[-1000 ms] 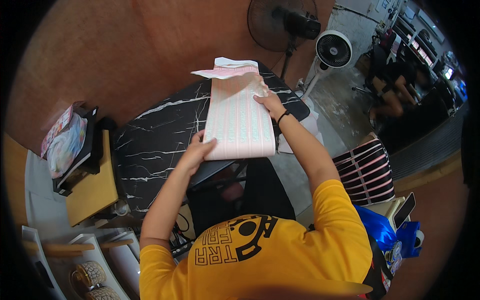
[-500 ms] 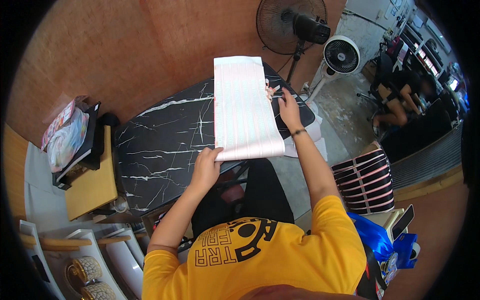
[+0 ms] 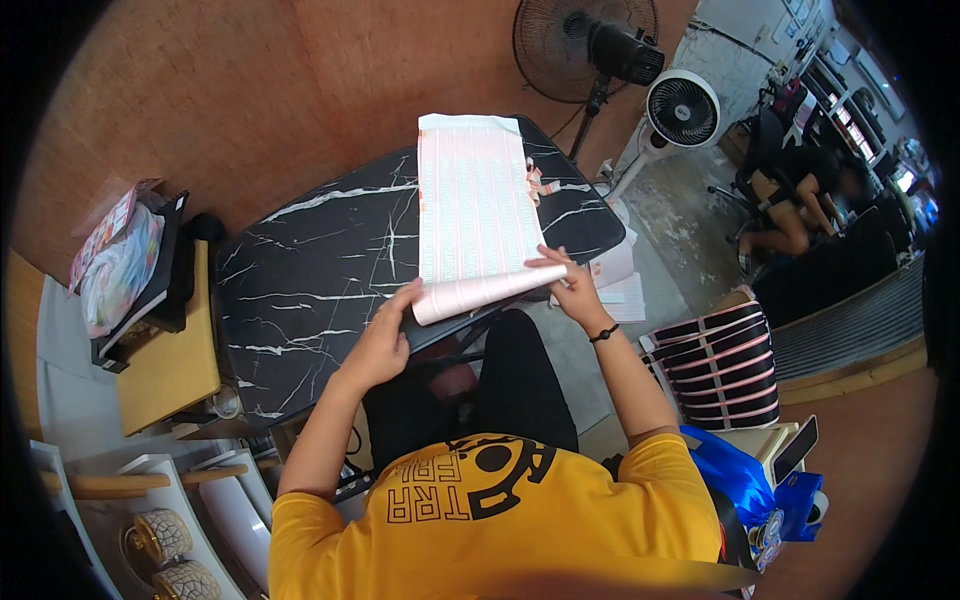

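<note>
A long sheet of white and pink paper (image 3: 470, 200), printed in columns, lies on the black marble-patterned table (image 3: 310, 270). Its near end curls up and over, hanging slightly past the table's edge. My right hand (image 3: 572, 290) grips the curl at its right end, fingers on top and the thumb underneath. At the sheet's left edge rests my left hand (image 3: 383, 337), fingers stretched and thumb apart, fingertips touching the paper by the curl. Small orange and white paper scraps (image 3: 538, 182) lie along the sheet's right side.
Beyond the table stand a dark fan (image 3: 590, 50) and a white fan (image 3: 683, 108). More papers (image 3: 620, 285) sit low at the right, near a striped chair (image 3: 715, 365). A plastic bag (image 3: 125, 270) rests on the left side. Another person (image 3: 800, 200) sits far right.
My right hand has come down and left from beside the scraps onto the sheet's near right corner. The near end now curls more. My left hand has loosened from the left corner.
</note>
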Tool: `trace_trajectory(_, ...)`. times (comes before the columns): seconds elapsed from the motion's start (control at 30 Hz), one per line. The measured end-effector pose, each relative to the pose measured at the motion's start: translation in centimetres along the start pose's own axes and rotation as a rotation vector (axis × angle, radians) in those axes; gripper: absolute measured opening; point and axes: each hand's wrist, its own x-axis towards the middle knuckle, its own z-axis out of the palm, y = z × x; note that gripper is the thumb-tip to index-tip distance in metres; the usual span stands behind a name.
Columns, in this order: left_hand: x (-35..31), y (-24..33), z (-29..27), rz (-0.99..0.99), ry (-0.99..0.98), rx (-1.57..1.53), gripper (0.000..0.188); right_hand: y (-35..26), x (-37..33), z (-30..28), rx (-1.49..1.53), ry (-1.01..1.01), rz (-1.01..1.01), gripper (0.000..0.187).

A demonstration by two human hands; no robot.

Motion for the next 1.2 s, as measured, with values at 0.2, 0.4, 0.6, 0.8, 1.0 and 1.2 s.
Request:
trace_trajectory(0.2, -0.6, -0.6, -1.7, -0.080, 0.228, 0.166, 0.108, -3.6, -2.9, 1.2, 0.328, -0.052, 0.063, 0.022)
trace_trajectory(0.4, -1.0, -2.2, -0.6, -0.220, 0.227, -0.245, 0.028, -7.0, -2.9, 0.5, 0.514, 0.048, 0.031, 0.051)
trace_trajectory(0.6, 0.3, -4.8, 1.7, -0.566, 0.498, -1.000, 0.041, -5.8, 3.5, 5.5, 0.550, -0.034, 0.124, 0.087)
trace_trajectory(0.8, 2.8, -7.6, 1.7, -0.776, 0.634, -0.491, 0.077, -7.5, 7.5, 10.4, -0.378, 0.204, 0.306, 0.075)
trace_trajectory(1.0, 2.2, -6.5, 1.3, -0.742, 0.422, -0.574, 0.074, -11.0, 2.4, 11.5, -0.596, 0.007, 0.015, 0.047)
trace_trajectory(1.2, -0.2, -0.5, 0.6, -0.780, 0.040, -0.750, 0.066, -5.7, -4.4, 6.4, -0.632, 0.402, 0.128, 0.023)
